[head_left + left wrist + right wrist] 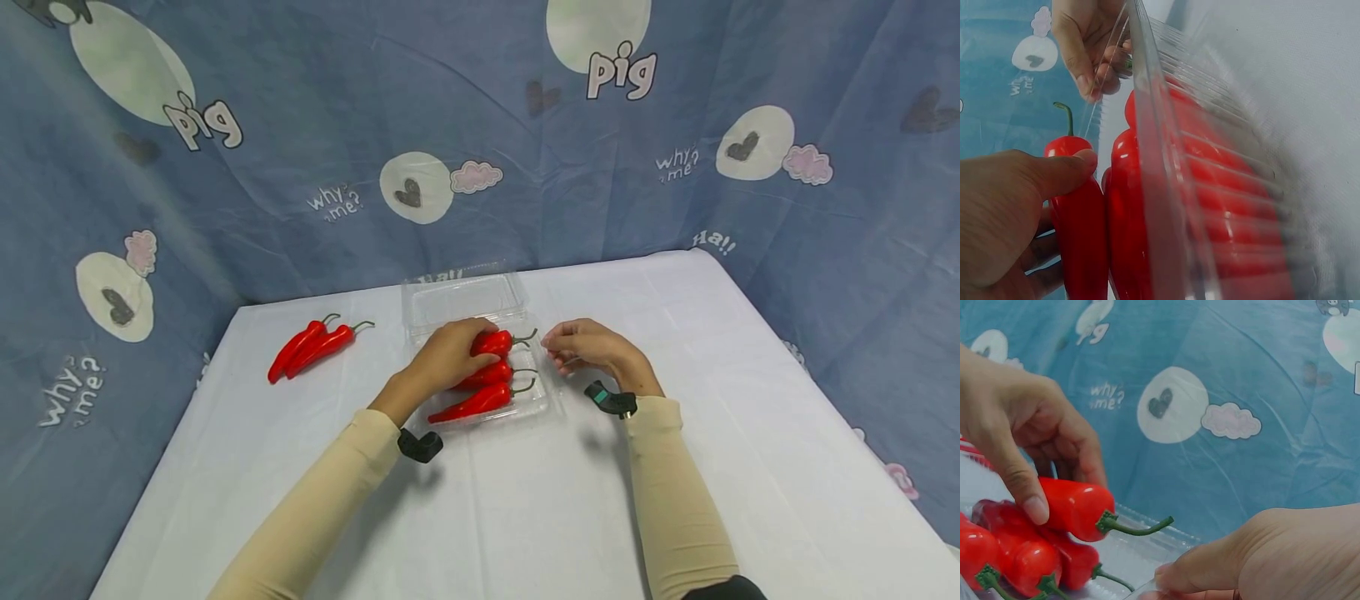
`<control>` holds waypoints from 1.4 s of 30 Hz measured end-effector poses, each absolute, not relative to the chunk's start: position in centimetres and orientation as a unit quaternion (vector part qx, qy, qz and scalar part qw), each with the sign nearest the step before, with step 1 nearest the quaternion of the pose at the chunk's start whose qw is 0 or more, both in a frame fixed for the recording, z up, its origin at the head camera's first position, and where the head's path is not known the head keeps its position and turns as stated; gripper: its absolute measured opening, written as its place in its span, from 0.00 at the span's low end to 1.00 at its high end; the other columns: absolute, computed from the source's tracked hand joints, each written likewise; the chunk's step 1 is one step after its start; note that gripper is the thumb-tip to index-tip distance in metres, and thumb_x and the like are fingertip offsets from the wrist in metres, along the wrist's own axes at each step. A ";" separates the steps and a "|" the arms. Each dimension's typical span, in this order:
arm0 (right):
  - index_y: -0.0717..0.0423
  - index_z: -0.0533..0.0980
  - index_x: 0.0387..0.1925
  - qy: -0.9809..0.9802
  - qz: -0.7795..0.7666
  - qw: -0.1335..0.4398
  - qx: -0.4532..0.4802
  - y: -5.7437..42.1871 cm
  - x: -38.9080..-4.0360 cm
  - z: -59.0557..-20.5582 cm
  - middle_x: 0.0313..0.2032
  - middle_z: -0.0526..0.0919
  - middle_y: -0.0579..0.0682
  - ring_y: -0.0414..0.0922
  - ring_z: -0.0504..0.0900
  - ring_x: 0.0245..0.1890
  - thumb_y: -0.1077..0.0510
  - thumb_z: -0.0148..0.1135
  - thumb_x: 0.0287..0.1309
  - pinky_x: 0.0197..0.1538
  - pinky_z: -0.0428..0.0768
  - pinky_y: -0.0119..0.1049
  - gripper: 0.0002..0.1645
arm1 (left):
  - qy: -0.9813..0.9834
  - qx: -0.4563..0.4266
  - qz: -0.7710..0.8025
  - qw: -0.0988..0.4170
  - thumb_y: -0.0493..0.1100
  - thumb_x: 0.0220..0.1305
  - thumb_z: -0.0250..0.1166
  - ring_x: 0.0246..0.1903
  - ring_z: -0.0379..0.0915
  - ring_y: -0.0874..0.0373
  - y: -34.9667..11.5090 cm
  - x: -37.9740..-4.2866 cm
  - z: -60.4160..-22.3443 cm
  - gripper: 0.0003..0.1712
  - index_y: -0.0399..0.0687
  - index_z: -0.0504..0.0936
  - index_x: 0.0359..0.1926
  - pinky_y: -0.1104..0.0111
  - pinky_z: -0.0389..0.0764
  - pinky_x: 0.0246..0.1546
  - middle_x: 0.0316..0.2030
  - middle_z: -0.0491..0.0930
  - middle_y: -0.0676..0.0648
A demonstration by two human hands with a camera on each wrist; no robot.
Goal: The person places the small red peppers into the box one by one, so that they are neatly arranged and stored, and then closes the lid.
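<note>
My left hand grips a red chili pepper between thumb and fingers, its green stem pointing right. The pepper is over a clear plastic clamshell box, whose lid is folded open toward the back. Several other red peppers lie side by side in the box, stems to the right, as the right wrist view also shows. At the box's right edge, my right hand pinches the thin plastic rim between thumb and fingers. The left hand partly covers the peppers in the head view.
Two more red peppers lie together on the white tablecloth, left of the box. A blue patterned curtain stands behind the table and along its sides. Each wrist wears a small black camera mount.
</note>
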State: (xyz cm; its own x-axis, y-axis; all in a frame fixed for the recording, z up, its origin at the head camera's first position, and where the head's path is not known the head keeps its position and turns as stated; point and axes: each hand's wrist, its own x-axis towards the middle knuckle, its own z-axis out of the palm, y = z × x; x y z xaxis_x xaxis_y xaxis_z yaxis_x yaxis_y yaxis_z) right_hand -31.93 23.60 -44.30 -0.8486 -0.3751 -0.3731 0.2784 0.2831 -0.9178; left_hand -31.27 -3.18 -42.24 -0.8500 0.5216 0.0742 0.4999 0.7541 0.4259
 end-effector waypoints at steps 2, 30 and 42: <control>0.72 0.72 0.51 0.752 -0.598 0.275 -0.032 23.6 -32.0 -44.4 0.29 0.77 0.51 0.42 0.78 0.27 0.58 0.57 0.71 0.36 0.82 0.37 0.18 | 0.936 0.272 0.222 0.024 0.49 0.62 0.73 0.49 0.78 0.55 -3.3 -31.2 -42.3 0.29 0.47 0.78 0.62 0.60 0.79 0.56 0.54 0.82 0.48; 0.71 0.73 0.50 0.755 -0.593 0.276 -0.035 23.7 -31.8 -44.2 0.29 0.78 0.50 0.42 0.79 0.27 0.57 0.57 0.71 0.38 0.83 0.37 0.18 | 0.935 0.276 0.218 0.036 0.53 0.62 0.73 0.60 0.74 0.53 -4.5 -30.1 -41.7 0.33 0.50 0.76 0.66 0.58 0.76 0.63 0.61 0.78 0.49; 0.71 0.73 0.51 0.756 -0.592 0.278 -0.040 23.7 -32.0 -44.1 0.29 0.78 0.50 0.41 0.79 0.27 0.57 0.57 0.72 0.37 0.83 0.36 0.18 | 0.933 0.253 0.255 0.022 0.48 0.61 0.74 0.60 0.75 0.46 -5.9 -29.9 -40.9 0.31 0.51 0.77 0.64 0.54 0.80 0.58 0.61 0.77 0.48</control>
